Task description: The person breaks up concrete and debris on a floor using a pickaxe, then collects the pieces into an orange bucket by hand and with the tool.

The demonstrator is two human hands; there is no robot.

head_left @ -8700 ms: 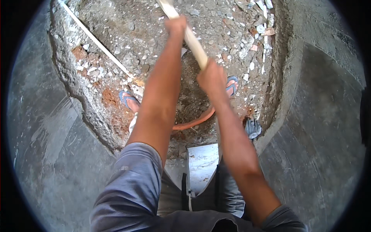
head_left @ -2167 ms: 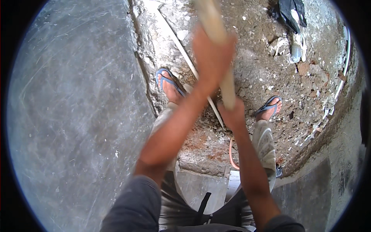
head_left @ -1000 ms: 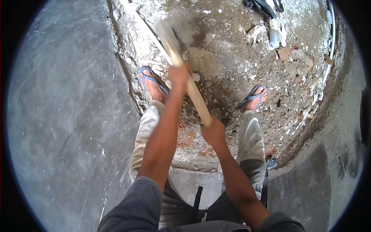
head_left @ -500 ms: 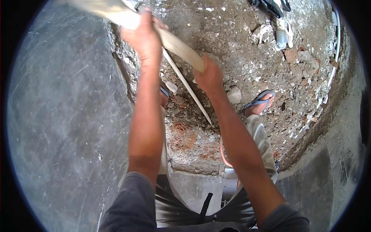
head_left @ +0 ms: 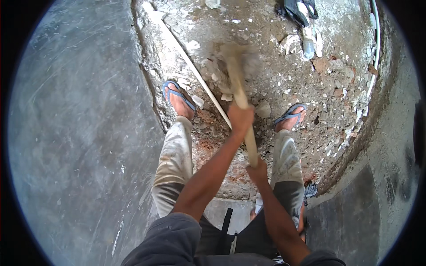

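A long wooden-handled digging tool (head_left: 238, 86) slants down to the dirt in front of me. Its head, at the far end, is smeared by motion among blurred clods, so its shape is unclear. My left hand (head_left: 241, 119) is wrapped round the handle partway along. Closer to my body, my right hand (head_left: 257, 172) grips the handle's near end. A thin white pipe (head_left: 191, 66) lies slantwise on the rubble, its near end passing by my left hand. Loose earth and broken stones (head_left: 263, 108) surround the tool.
My feet in blue flip-flops (head_left: 179, 97) stand apart on the broken ground. Smooth grey floor (head_left: 80, 133) borders the dirt on the left. A clear plastic bottle (head_left: 308, 48) and dark cloth (head_left: 296, 11) lie at the far right. A white conduit (head_left: 377, 48) runs along the right edge.
The tool has swung down from the upper left to the ground ahead, both hands gripping it. My hands moved nearer my body, and my left foot now shows fully.
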